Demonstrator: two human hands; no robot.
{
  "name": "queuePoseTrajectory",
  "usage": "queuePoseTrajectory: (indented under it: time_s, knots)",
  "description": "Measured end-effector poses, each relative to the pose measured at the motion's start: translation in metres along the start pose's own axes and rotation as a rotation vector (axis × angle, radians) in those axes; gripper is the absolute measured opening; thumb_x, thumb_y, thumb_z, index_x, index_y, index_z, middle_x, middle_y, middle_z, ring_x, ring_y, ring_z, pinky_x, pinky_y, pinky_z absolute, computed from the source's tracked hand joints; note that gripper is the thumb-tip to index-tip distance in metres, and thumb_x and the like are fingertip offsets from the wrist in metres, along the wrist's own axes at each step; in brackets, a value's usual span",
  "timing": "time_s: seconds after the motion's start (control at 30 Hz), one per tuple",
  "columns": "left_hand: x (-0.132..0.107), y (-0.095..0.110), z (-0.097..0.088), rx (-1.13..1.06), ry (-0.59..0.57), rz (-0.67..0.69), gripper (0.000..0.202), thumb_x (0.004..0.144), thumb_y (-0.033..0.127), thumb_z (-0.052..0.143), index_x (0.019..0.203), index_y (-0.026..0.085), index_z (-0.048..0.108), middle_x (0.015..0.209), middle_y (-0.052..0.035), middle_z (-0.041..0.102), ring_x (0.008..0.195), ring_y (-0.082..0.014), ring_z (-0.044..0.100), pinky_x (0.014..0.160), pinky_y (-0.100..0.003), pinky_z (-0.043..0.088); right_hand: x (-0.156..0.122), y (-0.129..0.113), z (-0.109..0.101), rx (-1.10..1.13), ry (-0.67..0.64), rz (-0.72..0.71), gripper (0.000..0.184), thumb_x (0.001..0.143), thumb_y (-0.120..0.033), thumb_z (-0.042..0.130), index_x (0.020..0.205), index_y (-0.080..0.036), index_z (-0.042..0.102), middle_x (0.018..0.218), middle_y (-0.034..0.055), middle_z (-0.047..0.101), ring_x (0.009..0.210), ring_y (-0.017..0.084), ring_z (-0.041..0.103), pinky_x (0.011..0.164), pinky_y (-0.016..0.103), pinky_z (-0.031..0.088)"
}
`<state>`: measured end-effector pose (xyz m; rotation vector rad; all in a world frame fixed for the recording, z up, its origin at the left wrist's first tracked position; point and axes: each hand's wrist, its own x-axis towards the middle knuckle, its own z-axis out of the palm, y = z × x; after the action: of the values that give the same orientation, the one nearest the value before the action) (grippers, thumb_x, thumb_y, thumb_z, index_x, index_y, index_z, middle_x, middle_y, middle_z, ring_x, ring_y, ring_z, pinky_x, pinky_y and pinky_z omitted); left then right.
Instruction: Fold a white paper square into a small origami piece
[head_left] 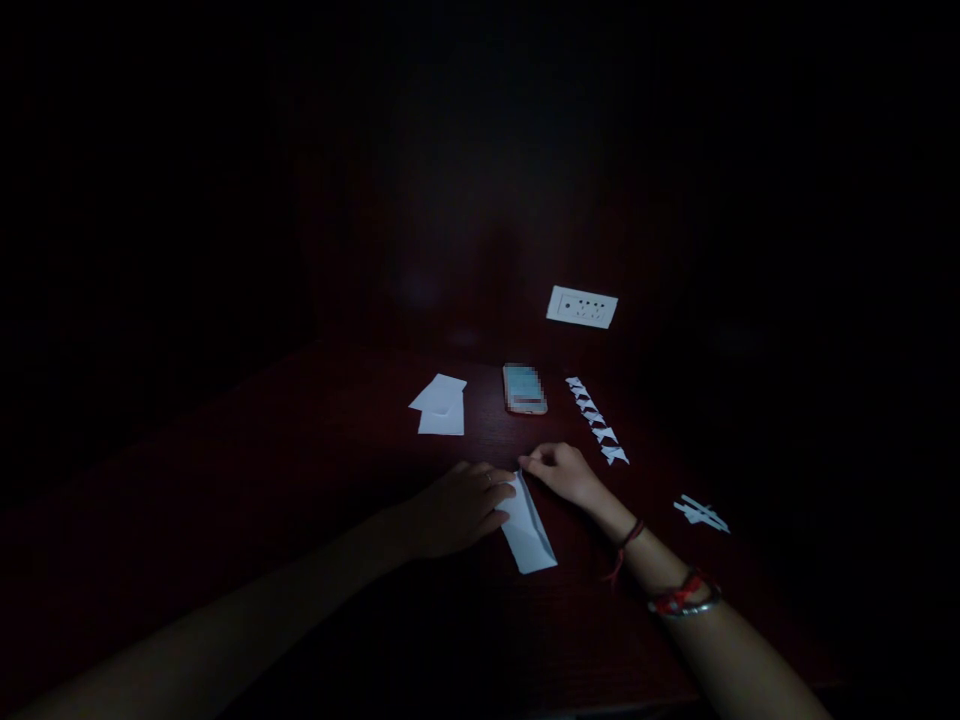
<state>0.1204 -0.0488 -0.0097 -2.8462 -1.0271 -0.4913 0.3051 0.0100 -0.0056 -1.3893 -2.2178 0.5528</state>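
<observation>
A folded white paper (527, 530) lies on the dark red table (300, 470) in front of me. My left hand (457, 505) rests palm down on the paper's left side, fingers lying flat on it. My right hand (561, 472) pinches the paper's far tip with fingertips pressed together. Red thread and a bangle circle my right wrist.
Beyond the hands lie a phone (524, 389), folded white sheets (441, 405) to its left and a row of small folded paper pieces (598, 421) to its right. Thin paper strips (701, 513) lie at the right. A white socket plate (582, 306) sits on the wall. The room is dark.
</observation>
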Motion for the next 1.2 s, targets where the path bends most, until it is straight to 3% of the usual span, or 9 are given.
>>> queuePoseTrajectory:
  time_s: [0.23, 0.87, 1.2]
  knots:
    - [0.006, -0.002, 0.012, 0.008, -0.006, -0.028, 0.030, 0.083, 0.029, 0.037, 0.112, 0.021, 0.039, 0.111, -0.0028, 0.046, 0.097, -0.0199, 0.038, 0.077, -0.033, 0.030, 0.009, 0.004, 0.004, -0.048, -0.029, 0.082, 0.017, 0.062, -0.030, 0.050, 0.060, -0.015, 0.059, 0.061, 0.0005, 0.059, 0.058, 0.010, 0.052, 0.051, 0.017, 0.033]
    - [0.013, 0.009, 0.009, 0.088, 0.014, -0.020, 0.026, 0.080, 0.021, 0.035, 0.105, 0.016, 0.044, 0.109, -0.0074, 0.045, 0.088, -0.0220, 0.040, 0.071, -0.036, 0.033, 0.013, 0.005, 0.008, -0.073, -0.009, 0.199, 0.016, 0.062, -0.027, 0.050, 0.057, -0.016, 0.060, 0.056, 0.0015, 0.056, 0.056, 0.011, 0.050, 0.048, 0.019, 0.032]
    - [0.011, 0.009, 0.008, 0.067, -0.011, -0.025, 0.027, 0.078, 0.018, 0.037, 0.104, 0.017, 0.042, 0.111, -0.0056, 0.043, 0.088, -0.0210, 0.040, 0.072, -0.035, 0.033, 0.013, 0.013, 0.008, 0.038, -0.033, 0.173, 0.015, 0.059, -0.026, 0.051, 0.062, -0.015, 0.062, 0.058, -0.0015, 0.057, 0.056, 0.008, 0.050, 0.049, 0.016, 0.033]
